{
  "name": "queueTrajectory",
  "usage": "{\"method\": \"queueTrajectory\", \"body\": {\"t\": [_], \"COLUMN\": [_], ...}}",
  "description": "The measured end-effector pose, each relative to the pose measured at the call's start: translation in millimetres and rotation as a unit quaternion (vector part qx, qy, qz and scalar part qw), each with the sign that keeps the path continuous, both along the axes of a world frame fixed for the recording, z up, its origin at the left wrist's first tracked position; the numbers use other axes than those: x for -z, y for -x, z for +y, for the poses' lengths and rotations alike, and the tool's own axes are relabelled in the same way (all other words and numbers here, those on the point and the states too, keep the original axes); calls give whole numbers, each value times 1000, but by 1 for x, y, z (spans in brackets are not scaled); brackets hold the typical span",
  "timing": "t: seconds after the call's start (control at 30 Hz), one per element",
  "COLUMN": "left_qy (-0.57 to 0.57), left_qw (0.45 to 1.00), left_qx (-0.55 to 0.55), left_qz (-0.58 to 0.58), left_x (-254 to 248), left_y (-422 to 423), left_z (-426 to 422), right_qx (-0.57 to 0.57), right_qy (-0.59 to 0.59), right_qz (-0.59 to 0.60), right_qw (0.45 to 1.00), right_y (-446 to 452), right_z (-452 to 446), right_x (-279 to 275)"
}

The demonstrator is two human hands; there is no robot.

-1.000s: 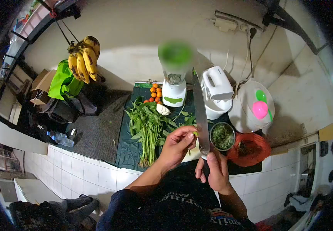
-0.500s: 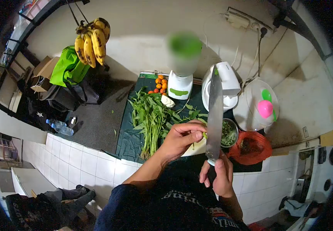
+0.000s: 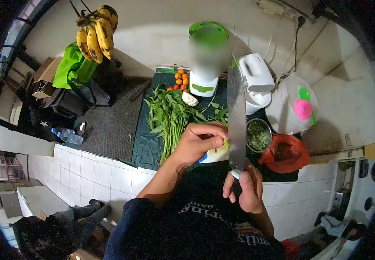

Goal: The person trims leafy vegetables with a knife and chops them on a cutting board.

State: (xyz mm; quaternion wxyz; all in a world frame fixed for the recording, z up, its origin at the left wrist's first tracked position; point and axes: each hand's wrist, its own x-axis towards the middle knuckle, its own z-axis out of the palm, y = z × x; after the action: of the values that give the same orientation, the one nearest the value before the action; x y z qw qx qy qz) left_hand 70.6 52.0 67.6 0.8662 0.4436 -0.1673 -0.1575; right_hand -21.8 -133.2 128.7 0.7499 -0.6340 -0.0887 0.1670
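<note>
My right hand (image 3: 244,190) is wrapped round the handle of a large knife (image 3: 237,121), its wide blade standing upright in front of me. Close beside the blade, my left hand (image 3: 199,143) pinches a small green piece of vegetable (image 3: 226,143), mostly hidden by the fingers and the blade. Beneath that hand lies a pale cutting board (image 3: 215,156) with a blue corner. A bunch of leafy greens (image 3: 170,125) rests on the dark green cloth to the left. Right of the knife sits a metal bowl of chopped greens (image 3: 258,136).
Beside the bowl is a red plastic bag (image 3: 285,154). Behind stand a white blender (image 3: 204,86), a white mixer (image 3: 256,73) and a clear plastic tub (image 3: 298,99). Orange fruits (image 3: 181,79) lie near the blender. Bananas (image 3: 96,37) hang at upper left. A person (image 3: 53,229) is at lower left.
The view has shifted slightly, so the counter things appear a little higher. The knife stays upright in my right hand; my left hand keeps its pinch on the green piece.
</note>
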Motion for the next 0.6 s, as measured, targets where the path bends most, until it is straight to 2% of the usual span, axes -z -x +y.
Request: {"method": "queueTrajectory", "body": {"t": [0.3,0.37,0.6], "left_qy": [-25,-7,-35], "left_qw": [998,999,999], "left_qx": [-9,-5,8], "left_qz": [-55,32,29], "left_x": [10,10,18], "left_y": [-7,-7,-9], "left_z": [-6,-9,-5], "right_qx": [15,19,3], "right_qy": [23,26,45], "right_qz": [-21,-17,14], "right_qw": [999,999,999], "right_y": [-2,-1,1], "right_z": [-4,-6,-7], "right_x": [6,6,8]}}
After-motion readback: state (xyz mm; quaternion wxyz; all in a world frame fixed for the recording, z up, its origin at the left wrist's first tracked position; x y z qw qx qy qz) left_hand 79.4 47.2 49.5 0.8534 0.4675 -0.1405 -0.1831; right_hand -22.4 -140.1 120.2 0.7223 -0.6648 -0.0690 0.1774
